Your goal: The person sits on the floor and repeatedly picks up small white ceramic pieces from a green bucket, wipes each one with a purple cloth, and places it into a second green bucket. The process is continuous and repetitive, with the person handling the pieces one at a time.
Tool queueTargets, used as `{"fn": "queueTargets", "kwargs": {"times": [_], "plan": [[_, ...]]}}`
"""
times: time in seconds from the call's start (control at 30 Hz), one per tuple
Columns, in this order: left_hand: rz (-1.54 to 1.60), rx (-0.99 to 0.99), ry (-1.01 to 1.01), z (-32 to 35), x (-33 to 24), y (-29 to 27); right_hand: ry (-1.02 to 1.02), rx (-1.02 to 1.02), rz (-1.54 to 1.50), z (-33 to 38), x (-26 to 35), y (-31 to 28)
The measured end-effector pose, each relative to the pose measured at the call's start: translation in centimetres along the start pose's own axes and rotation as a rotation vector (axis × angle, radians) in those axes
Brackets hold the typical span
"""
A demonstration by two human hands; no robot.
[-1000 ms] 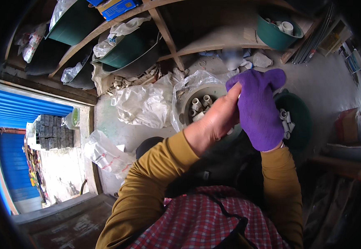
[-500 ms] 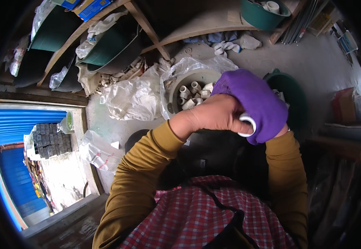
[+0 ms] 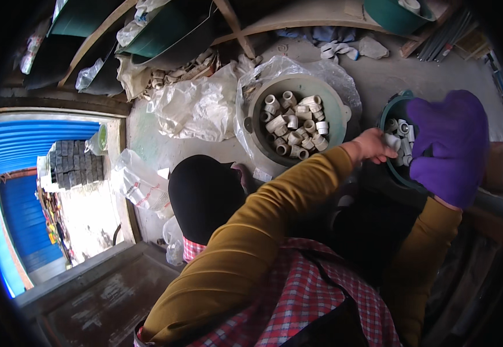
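- The left hand [image 3: 372,147], bare, reaches right across the body to the rim of a dark green basin [image 3: 391,110] at the right of the scene.
- Its fingers [image 3: 385,151] are closed in a grip on a small white pipe fitting [image 3: 392,141], pinched at the basin's near-left edge.
- The right hand [image 3: 449,146] wears a purple glove and hovers over the same basin, covering much of it; whether its grip is apart or together cannot be told, since only the back of the glove shows.
- More white fittings [image 3: 402,128] lie inside that basin, just beside the held one.
- To the left, well apart from the hands, a round grey-green tub [image 3: 338,118] sits on the concrete floor [image 3: 390,75], holding a heap of similar pale fittings [image 3: 295,130].
- A clear plastic sheet [image 3: 196,110] lies crumpled left of the tub, touching it.
- Far across the floor, curved green trays [image 3: 170,29] rest on a wooden rack.
- Near the lower edge, mustard-yellow sleeves [image 3: 251,243] and a red checked garment [image 3: 303,306] fill the view.
- At the far left, a blue corrugated shutter [image 3: 32,144] shows through an opening.
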State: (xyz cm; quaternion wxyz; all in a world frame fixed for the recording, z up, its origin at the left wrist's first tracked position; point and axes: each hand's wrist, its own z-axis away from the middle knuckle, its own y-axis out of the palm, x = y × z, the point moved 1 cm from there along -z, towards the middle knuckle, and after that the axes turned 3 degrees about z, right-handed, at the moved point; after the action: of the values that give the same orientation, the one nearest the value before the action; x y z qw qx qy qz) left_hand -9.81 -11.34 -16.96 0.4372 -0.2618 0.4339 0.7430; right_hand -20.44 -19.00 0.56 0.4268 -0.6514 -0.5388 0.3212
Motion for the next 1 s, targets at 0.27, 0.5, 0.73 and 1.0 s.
{"fn": "queueTargets", "kwargs": {"times": [0.27,0.5,0.73,1.0], "plan": [[-1.382,-0.575,-0.026,0.7,0.3,-13.2,-0.074,0.138,-0.409,-2.9,4.3,0.0],[-1.743,-0.447,-0.115,5.4,-0.4,-23.4,0.048,0.128,-0.820,-4.6,5.2,2.0],[-1.661,-0.067,-0.182,6.1,2.1,-21.3,0.149,0.103,-1.003,-5.2,5.7,2.9],[-1.575,-0.241,-0.110,5.4,-0.6,-21.5,0.365,0.113,-0.900,-1.1,3.5,5.4]]}}
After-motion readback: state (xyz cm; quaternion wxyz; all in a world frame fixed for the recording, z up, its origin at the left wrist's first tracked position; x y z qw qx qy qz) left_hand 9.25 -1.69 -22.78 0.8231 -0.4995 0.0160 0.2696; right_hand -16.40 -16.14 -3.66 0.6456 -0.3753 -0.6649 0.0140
